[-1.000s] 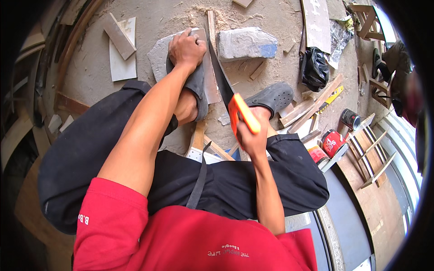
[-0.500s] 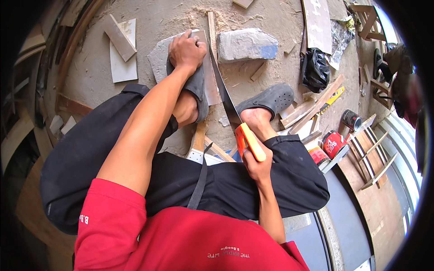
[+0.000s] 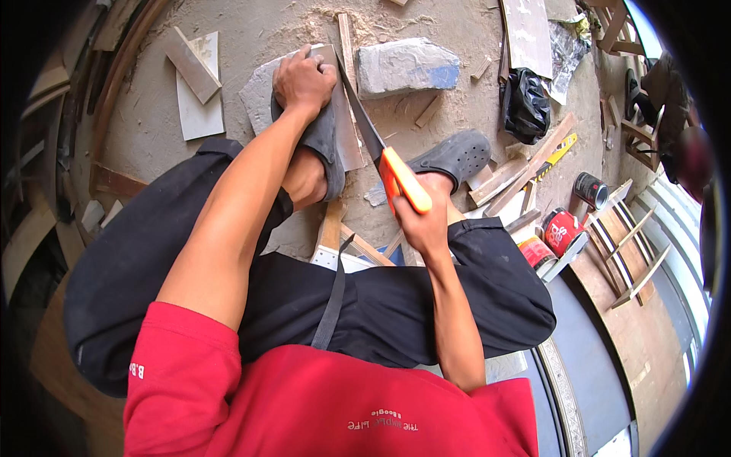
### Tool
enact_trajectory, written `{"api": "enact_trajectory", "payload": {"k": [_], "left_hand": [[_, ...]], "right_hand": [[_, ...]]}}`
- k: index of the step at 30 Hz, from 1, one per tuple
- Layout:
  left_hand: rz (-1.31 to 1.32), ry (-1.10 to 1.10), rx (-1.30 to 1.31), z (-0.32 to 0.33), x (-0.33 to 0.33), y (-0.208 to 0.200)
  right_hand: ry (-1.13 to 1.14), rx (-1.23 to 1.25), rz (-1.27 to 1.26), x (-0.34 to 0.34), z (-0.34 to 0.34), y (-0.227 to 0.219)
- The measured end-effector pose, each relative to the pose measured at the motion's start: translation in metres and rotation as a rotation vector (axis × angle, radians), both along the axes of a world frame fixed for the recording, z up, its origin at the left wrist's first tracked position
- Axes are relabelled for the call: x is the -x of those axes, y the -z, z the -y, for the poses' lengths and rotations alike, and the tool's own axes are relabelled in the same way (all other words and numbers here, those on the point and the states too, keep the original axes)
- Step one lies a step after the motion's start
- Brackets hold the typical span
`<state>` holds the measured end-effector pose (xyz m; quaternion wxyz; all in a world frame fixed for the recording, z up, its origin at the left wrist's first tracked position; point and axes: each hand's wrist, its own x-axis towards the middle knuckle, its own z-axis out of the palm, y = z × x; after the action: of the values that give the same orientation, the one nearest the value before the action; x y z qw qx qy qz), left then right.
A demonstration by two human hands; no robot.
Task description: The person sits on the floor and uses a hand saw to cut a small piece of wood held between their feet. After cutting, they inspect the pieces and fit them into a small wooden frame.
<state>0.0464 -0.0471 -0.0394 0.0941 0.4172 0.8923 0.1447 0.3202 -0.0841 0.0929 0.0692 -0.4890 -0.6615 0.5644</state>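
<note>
Head view: my right hand (image 3: pixel 423 228) has its grip clamped around the orange handle (image 3: pixel 405 180) of a handsaw, fingers wrapped shut on it. From that grip the dark saw blade (image 3: pixel 362 122) runs up and away to the left, its long axis slanting toward my left hand (image 3: pixel 304 78). The far end of the blade meets the wooden board (image 3: pixel 344 114) just beside that hand, on its right side.

The board lies lengthwise away from me, its near part pinned under my left foot in a grey shoe (image 3: pixel 326 145) and its far end resting on a flat grey stone slab (image 3: pixel 259 91) on the floor. My left hand presses down on the board's far end, fingers curled over it, so that grip is closed on the board rather than free. The board is well ahead of my right grip and directly under my left, so the left hand is the nearer one to the wood while the right works from behind.

Beyond the blade, to the right of my left grip, sits a grey stone block (image 3: pixel 407 66). My other grey shoe (image 3: pixel 455 154) lies just right of the saw handle.
</note>
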Motion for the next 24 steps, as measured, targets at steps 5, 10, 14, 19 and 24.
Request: {"api": "enact_trajectory", "payload": {"k": [5,10,14,19,24], "left_hand": [[0.007,0.001,-0.039,0.002,0.003,0.007],[0.054,-0.009,-0.029,0.001,0.001,0.002],[-0.044,0.008,-0.006,0.004,0.001,0.003],[0.009,0.001,-0.021,-0.001,0.003,0.004],[-0.004,0.005,-0.008,0.000,0.000,0.003]], "right_hand": [[0.052,0.106,-0.057,-0.030,0.028,-0.044],[0.024,0.284,0.169,-0.007,0.004,0.004],[0.025,-0.024,-0.104,-0.036,0.034,-0.042],[-0.011,-0.066,-0.038,-0.003,0.011,-0.004],[0.079,-0.132,-0.186,-0.033,0.039,-0.024]]}}
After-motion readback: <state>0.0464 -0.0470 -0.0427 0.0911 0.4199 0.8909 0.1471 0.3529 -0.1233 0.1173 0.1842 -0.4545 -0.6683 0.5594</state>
